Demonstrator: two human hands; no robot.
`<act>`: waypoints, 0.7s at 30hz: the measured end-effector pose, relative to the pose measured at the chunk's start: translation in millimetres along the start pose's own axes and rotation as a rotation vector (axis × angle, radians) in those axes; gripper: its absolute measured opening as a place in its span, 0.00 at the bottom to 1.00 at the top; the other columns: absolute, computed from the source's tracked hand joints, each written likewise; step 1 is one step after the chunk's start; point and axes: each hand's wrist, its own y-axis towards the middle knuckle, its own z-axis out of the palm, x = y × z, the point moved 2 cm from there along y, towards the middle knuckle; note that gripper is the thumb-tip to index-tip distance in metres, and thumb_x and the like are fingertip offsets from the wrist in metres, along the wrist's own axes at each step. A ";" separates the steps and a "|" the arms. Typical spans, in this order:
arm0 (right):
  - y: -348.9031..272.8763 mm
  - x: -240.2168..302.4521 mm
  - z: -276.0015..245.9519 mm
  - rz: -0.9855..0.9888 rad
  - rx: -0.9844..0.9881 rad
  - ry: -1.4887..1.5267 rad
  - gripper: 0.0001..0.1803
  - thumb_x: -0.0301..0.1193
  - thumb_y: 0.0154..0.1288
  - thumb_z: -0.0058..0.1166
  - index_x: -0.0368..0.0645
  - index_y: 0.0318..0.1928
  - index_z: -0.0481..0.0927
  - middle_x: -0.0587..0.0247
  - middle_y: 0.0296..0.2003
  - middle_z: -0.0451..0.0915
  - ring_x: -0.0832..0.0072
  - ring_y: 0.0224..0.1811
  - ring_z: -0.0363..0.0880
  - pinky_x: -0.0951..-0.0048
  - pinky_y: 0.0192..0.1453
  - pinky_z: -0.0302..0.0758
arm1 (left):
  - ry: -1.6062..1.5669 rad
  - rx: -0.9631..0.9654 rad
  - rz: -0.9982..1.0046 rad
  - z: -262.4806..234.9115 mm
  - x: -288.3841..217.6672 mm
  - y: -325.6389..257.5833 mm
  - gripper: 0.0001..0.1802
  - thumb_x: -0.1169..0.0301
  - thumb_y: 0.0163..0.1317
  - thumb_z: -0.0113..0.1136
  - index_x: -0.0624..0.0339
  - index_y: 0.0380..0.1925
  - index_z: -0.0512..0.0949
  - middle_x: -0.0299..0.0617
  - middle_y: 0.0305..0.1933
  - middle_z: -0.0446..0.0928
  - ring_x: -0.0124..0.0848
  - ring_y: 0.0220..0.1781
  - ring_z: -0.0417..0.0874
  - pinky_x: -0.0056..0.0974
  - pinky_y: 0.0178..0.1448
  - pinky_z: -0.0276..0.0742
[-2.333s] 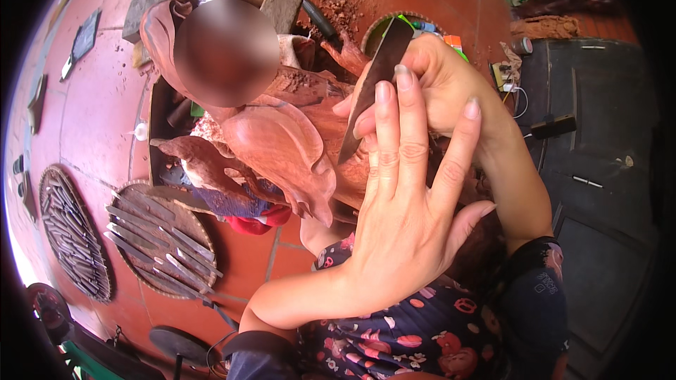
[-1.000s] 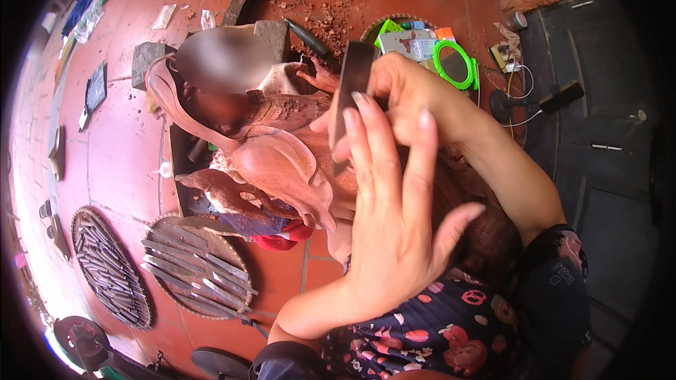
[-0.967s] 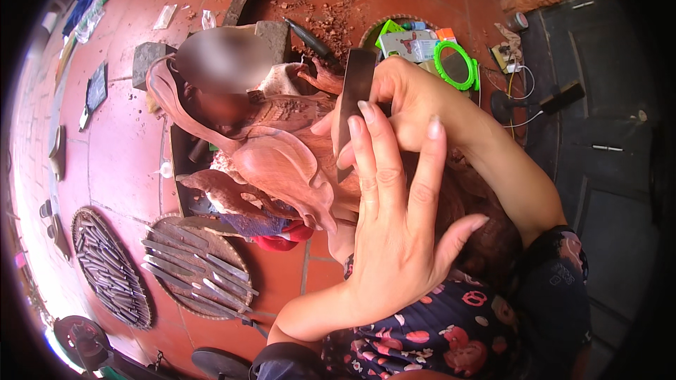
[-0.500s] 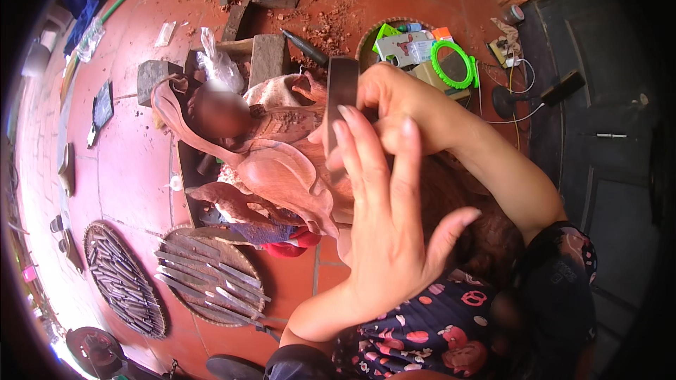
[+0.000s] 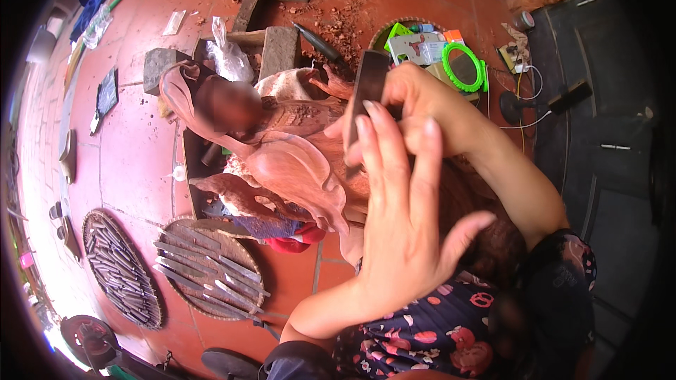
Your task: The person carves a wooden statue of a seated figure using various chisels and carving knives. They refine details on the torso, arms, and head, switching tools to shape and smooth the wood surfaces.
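Note:
My right hand comes in from the right and grips a dark, flat, narrow blade-like piece, held upright. My left hand is raised in front of it, flat, with fingers stretched out. Its fingertips lie against my right hand and the lower part of the dark piece. Just below and left of both hands stands a reddish-brown carved wooden figure with curved, smooth shapes. Part of the carving is hidden behind my left hand.
Two round woven trays with several metal carving tools lie on the red tile floor at lower left. A basket with small boxes and a green-rimmed mirror sits at the top right. Wood blocks and shavings lie behind the carving. A dark mat with cables is at right.
Both hands with the dark piece have stayed together while the view tilted, so the carving and floor sit lower in the picture. My left hand remains flat against the piece, fingers slightly shifted.

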 end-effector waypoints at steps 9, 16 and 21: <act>-5.9 -0.4 -4.1 0.006 0.039 0.157 0.10 0.25 0.55 0.69 0.36 0.38 0.86 0.63 0.32 0.86 0.79 0.34 0.82 0.74 0.40 0.79 | 0.012 0.046 -0.014 3.2 -2.2 0.6 0.50 0.54 0.58 0.66 0.60 0.75 0.53 0.74 0.77 0.37 0.70 0.78 0.38 0.64 0.77 0.42; -15.7 40.1 -13.3 -0.134 -0.197 0.161 0.11 0.32 0.73 0.53 0.36 0.42 0.82 0.62 0.36 0.83 0.74 0.42 0.82 0.73 0.49 0.77 | -0.049 -0.049 0.171 -55.8 7.5 12.6 0.29 0.62 0.55 0.73 0.68 0.53 0.76 0.62 0.55 0.71 0.49 0.58 0.72 0.46 0.59 0.69; 11.2 62.4 -2.8 -0.256 -0.135 0.047 0.11 0.33 0.73 0.55 0.38 0.41 0.83 0.65 0.36 0.83 0.80 0.41 0.79 0.76 0.49 0.73 | 0.145 0.078 -0.215 -105.5 3.3 74.2 0.15 0.67 0.54 0.74 0.68 0.29 0.80 0.34 0.26 0.78 0.22 0.30 0.75 0.30 0.36 0.71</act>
